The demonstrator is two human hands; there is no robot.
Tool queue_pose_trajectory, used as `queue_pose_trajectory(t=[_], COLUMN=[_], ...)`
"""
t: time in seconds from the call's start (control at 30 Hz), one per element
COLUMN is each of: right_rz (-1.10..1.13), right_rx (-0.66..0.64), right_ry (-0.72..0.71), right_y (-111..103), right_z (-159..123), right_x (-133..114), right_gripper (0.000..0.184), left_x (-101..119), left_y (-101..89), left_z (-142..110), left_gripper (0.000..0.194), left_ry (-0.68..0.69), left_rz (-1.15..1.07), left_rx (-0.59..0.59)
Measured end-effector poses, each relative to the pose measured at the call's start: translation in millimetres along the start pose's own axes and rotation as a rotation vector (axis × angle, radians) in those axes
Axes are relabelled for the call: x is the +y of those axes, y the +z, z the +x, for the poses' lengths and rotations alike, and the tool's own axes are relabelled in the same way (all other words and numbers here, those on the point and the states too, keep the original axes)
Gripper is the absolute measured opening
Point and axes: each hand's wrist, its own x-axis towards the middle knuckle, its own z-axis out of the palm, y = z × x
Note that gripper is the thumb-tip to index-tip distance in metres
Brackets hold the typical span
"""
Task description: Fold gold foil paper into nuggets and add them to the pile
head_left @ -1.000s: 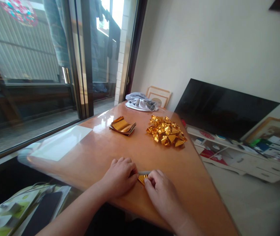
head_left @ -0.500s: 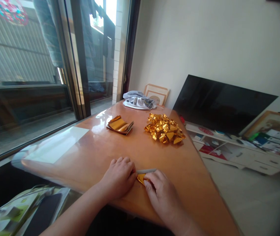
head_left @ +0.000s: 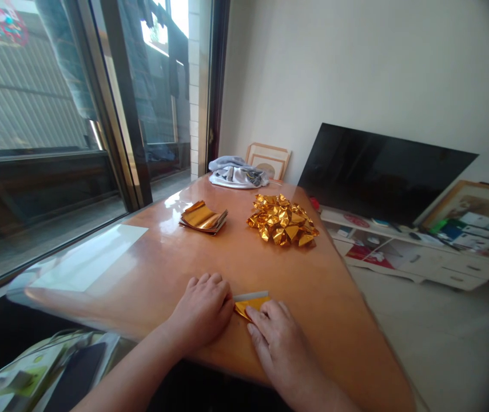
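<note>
1. Foil piece (head_left: 253, 304): on the counter (head_left: 175, 263), nearer the person than the foil heap (head_left: 282, 220). Gold face, pale strip (head_left: 251, 296) along the far edge.
2. Left hand (head_left: 203, 306): fingers curled, resting at the piece's left end. That end is covered, so can't tell if it's pinched or just pinned.
3. Right hand (head_left: 281, 343): index fingertip on the gold, thumb by the near edge. Can't tell if the thumb is gripping underneath.
4. Top risk, my read: crooked crease. Cause: left end slips while the right finger pushes; the glossy counter probably gives little friction.
5. Pale strip may spring up or skew. Cause: foil looks stiff, and no fingertip shows on the strip's right part.
6. Tear or stray wrinkle possible if the fingertip drags instead of pressing; foil is probably thin.
7. Foil stack (head_left: 203, 217), left of the heap: sheets curl and sit uneven. A sleeve or draught could fan them out.
8. Heap itself is loose, close to the counter's right edge. A bump could send pieces over.
</note>
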Motion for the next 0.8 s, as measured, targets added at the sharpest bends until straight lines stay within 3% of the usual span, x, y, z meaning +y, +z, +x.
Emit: queue_pose_trajectory(t=[0.8], right_rz=[-0.056], right_rx=[-0.022], right_ry=[0.017], right_y=[-1.6], right_z=[-3.3], right_x=[-7.9], right_gripper=[0.035], left_x=[2.9], left_y=[-6.3], left_z=[-3.8], left_gripper=[0.007], left_ry=[-0.032], left_rz=[-0.142], left_rx=[0.019])
